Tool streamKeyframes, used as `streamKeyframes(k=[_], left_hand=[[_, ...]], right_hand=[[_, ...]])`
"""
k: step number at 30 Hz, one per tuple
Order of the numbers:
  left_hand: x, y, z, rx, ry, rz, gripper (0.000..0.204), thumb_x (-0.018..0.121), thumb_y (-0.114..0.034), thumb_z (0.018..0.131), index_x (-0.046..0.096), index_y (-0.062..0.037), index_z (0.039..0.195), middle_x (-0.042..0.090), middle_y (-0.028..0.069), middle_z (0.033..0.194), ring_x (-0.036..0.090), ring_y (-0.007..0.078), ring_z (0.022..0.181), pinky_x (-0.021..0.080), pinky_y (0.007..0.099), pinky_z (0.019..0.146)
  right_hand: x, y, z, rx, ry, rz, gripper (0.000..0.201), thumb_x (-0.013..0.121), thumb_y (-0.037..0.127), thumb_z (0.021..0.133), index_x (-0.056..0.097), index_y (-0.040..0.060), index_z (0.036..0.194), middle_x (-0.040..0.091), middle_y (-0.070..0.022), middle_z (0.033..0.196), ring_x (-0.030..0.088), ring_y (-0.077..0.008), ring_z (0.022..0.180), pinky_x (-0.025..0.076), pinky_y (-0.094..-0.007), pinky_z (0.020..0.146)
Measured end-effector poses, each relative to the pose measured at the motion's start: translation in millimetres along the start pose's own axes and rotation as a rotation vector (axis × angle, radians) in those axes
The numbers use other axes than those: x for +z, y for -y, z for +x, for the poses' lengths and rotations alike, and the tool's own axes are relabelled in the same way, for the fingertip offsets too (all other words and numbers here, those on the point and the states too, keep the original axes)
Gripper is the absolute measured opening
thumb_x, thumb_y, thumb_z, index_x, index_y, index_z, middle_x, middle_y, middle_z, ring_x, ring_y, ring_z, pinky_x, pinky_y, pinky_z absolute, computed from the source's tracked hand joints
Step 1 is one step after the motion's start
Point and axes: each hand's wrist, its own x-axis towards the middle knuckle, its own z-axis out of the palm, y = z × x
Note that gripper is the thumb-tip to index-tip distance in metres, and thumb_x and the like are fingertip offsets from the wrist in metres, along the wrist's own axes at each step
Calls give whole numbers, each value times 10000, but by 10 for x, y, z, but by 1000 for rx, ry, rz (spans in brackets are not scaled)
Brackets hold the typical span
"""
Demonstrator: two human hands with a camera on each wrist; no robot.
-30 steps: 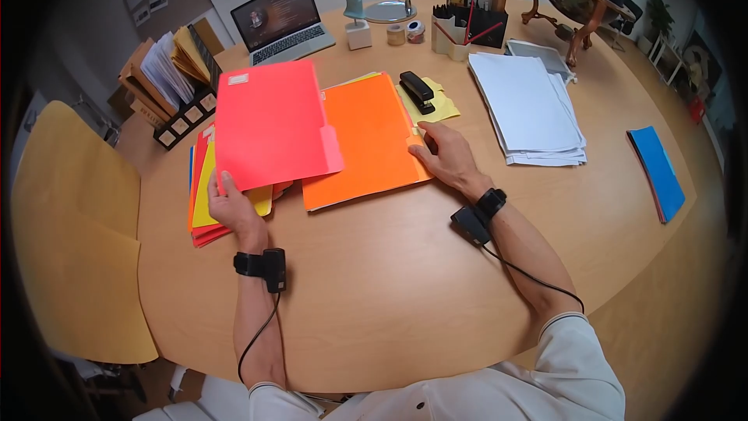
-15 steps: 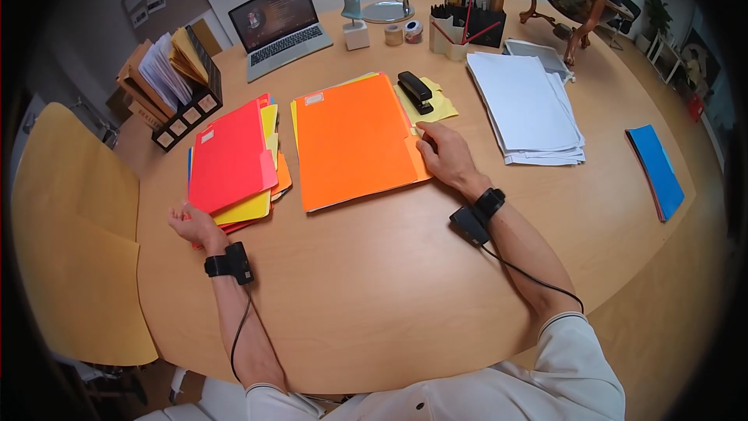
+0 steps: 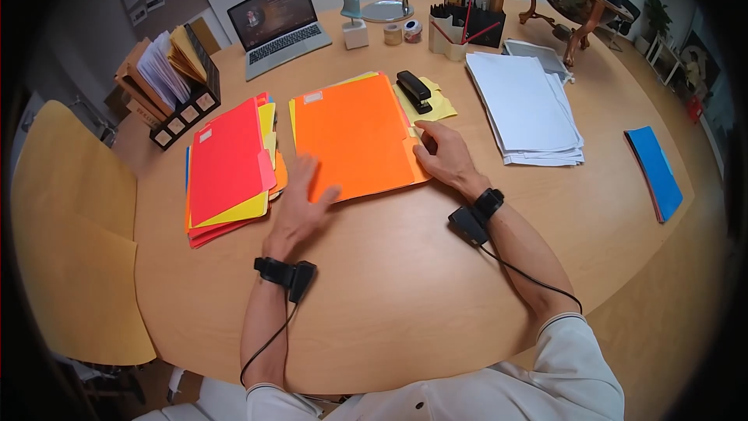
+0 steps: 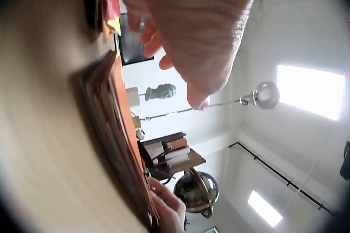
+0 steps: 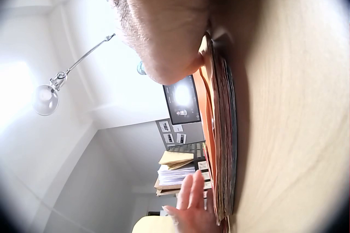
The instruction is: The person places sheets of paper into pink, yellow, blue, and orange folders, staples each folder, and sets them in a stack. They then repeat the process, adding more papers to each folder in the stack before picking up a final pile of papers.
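An orange folder tops a thick stack at the middle of the table. My right hand rests at the stack's right edge, thumb and fingers on the orange folder's tab side. The left hand, blurred, hovers at the stack's lower left corner with fingers spread and nothing held. In the left wrist view that hand is above the orange-topped stack. Left of it lies a second pile with a pink-red folder on top and yellow folder edges sticking out beneath.
A black stapler sits on yellow paper behind the right hand. White papers and a blue folder lie to the right. At the back stand a laptop, a bust, a pen holder and a file rack.
The left hand laid the pink-red folder on the left pile, let go, and moved right to the orange-topped stack. The right hand has stayed at the stack's edge.
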Motion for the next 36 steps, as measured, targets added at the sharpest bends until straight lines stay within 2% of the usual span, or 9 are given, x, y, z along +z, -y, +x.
streamKeyframes(k=[1,4,9,14,20,26,28,31,36], left_hand=[[109,37,-16,25,141,128,836,686,-467,934,394,65,1507,315,281,1605,202,385,1542,205,446,1237],[104,-200,-27,-5,210,294,1027,675,-600,888,307,113,1528,198,333,1627,127,427,1549,154,471,1251],[146,-167,-39,7,160,290,1055,702,-608,864,320,135,1509,227,347,1610,155,444,1539,175,481,1246],[155,-183,-41,8,132,275,1053,713,-600,860,323,134,1507,232,346,1608,168,450,1534,184,485,1243],[217,-140,-37,-6,84,259,923,667,-511,931,331,125,1509,245,340,1607,177,436,1536,175,476,1247],[243,-51,-53,-19,65,149,671,488,-349,1038,347,100,1516,231,328,1621,184,433,1536,158,468,1249],[290,-33,-58,-13,-7,76,630,417,-335,1067,363,136,1483,249,404,1568,183,523,1499,160,508,1239],[282,-124,-71,-46,-35,93,621,377,-331,1077,351,132,1490,230,416,1567,161,547,1492,138,526,1238],[316,-115,-96,-43,-32,107,628,371,-336,1079,332,125,1502,202,420,1573,141,555,1490,113,545,1234]], right_hand=[[2,-2,-2,2,1,0,468,679,181,826,645,-52,1231,689,-171,890,660,-317,792,528,-418,754],[0,31,-8,-58,-46,-6,521,707,220,804,638,-58,1240,690,-175,898,658,-310,791,528,-408,753],[-53,90,3,92,40,72,601,746,302,794,631,-65,1257,707,-211,960,682,-310,830,526,-406,757],[17,144,12,-19,-36,-33,641,751,380,783,648,-58,1239,711,-216,981,686,-326,850,530,-408,771],[112,111,14,-100,-80,-145,720,749,486,736,654,-26,1233,701,-217,1052,664,-343,970,488,-440,868],[75,214,-31,-39,-3,-232,715,758,512,713,660,34,1235,660,-177,1175,608,-313,1089,423,-424,930],[62,225,-27,8,53,-230,711,763,522,711,667,45,1229,645,-168,1200,592,-306,1110,412,-417,946],[83,251,-69,54,72,-225,699,786,527,707,685,37,1196,616,-201,1218,554,-329,1157,397,-429,968],[258,295,-166,-25,-54,-157,582,848,445,692,732,20,1072,534,-290,1314,458,-420,1266,365,-500,1036]])
